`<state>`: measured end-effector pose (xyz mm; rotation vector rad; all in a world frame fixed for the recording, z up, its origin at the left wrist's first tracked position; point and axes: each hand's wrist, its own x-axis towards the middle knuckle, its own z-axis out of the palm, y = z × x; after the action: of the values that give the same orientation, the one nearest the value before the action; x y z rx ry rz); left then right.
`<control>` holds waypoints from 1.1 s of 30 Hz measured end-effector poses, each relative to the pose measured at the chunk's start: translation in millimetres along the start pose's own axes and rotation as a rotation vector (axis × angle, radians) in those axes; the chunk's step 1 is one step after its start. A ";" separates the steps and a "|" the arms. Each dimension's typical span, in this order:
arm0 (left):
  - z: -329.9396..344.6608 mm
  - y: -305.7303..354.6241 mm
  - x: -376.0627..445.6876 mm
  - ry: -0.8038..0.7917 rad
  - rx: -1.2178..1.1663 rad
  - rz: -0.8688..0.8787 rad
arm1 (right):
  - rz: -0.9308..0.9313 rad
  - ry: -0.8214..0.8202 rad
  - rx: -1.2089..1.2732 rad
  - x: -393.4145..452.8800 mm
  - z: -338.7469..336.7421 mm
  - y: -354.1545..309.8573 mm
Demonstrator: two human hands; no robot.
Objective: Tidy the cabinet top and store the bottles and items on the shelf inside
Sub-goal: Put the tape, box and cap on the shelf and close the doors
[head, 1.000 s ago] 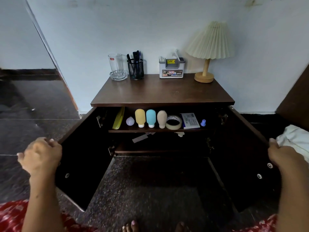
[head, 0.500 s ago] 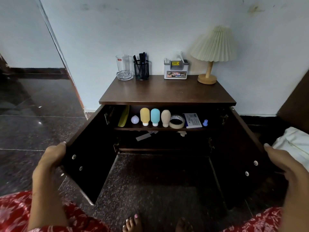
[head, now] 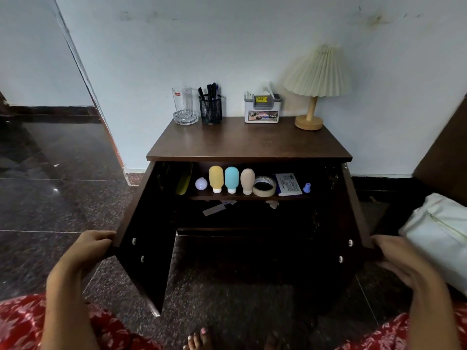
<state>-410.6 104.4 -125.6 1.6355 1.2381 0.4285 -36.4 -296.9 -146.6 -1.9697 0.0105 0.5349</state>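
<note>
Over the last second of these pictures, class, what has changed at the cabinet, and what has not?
Both doors have swung inward toward closing: the left hand grips the left door, the right hand pushes the right door. The bottles on the shelf and the lamp on top stayed put.

Pale wall [head: 227, 41], dark speckled floor [head: 63, 210], pleated lamp [head: 317, 72].
</note>
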 end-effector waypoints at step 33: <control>144.9 50.2 26.4 0.016 0.458 0.381 | -0.228 -0.183 -0.095 -5.3 116.7 -36.4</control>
<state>-265.1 56.9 -153.2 2.2803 1.0848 0.4081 -74.7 -180.9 -154.6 -1.9741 -0.3557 0.5711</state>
